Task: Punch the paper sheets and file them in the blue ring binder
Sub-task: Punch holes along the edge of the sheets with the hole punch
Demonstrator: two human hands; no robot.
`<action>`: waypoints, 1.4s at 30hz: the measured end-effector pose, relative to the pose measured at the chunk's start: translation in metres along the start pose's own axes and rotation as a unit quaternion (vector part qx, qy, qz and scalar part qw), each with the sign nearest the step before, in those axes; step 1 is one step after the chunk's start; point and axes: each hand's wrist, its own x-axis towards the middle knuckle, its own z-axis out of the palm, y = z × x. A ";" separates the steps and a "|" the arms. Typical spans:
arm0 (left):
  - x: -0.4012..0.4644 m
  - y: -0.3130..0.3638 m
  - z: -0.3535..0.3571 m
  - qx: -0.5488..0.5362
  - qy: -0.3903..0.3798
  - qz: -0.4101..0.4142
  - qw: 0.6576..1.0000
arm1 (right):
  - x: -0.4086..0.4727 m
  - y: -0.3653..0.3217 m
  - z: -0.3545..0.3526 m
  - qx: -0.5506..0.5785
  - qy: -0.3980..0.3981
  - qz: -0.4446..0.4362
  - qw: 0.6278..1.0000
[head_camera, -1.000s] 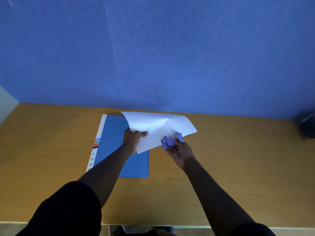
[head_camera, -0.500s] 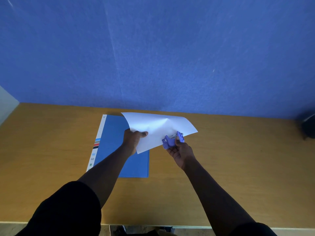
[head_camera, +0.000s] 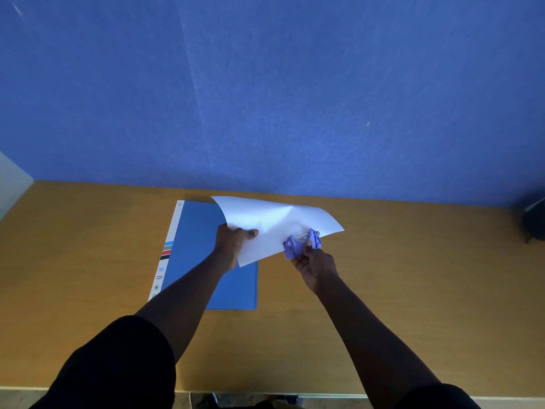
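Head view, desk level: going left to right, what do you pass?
Blue ring binder lying shut on the desk → left hand gripping the paper sheet → purple hole punch on the sheet's edge → right hand → dark object at the far right edge.

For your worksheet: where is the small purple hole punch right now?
In the head view, the small purple hole punch sits right of centre, gripped by the right hand, clamped on the white paper sheet's near edge.

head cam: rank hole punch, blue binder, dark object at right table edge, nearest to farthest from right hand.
1. hole punch: gripped in the right hand, clamped on the paper's edge.
2. blue binder: flat on the table, to the left.
3. dark object: far right edge.
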 end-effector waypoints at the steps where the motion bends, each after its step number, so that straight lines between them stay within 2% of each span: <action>1: 0.000 0.000 0.000 0.001 0.000 0.001 1.000 | 0.000 0.000 0.000 0.000 0.000 0.000 1.000; 26: 0.002 0.001 -0.001 0.012 0.004 -0.006 1.000 | -0.002 0.001 -0.018 0.002 -0.067 0.023 0.997; 33: 0.002 -0.002 0.012 0.017 -0.007 -0.003 1.000 | -0.001 -0.015 -0.044 -0.031 -0.094 0.041 0.994; 37: 0.003 -0.004 0.022 0.022 -0.002 -0.009 1.000 | 0.006 -0.027 -0.057 -0.076 -0.084 0.036 0.993; 42: 0.004 -0.006 0.035 0.029 0.001 -0.003 1.000 | 0.011 -0.037 -0.065 -0.082 -0.086 0.042 0.992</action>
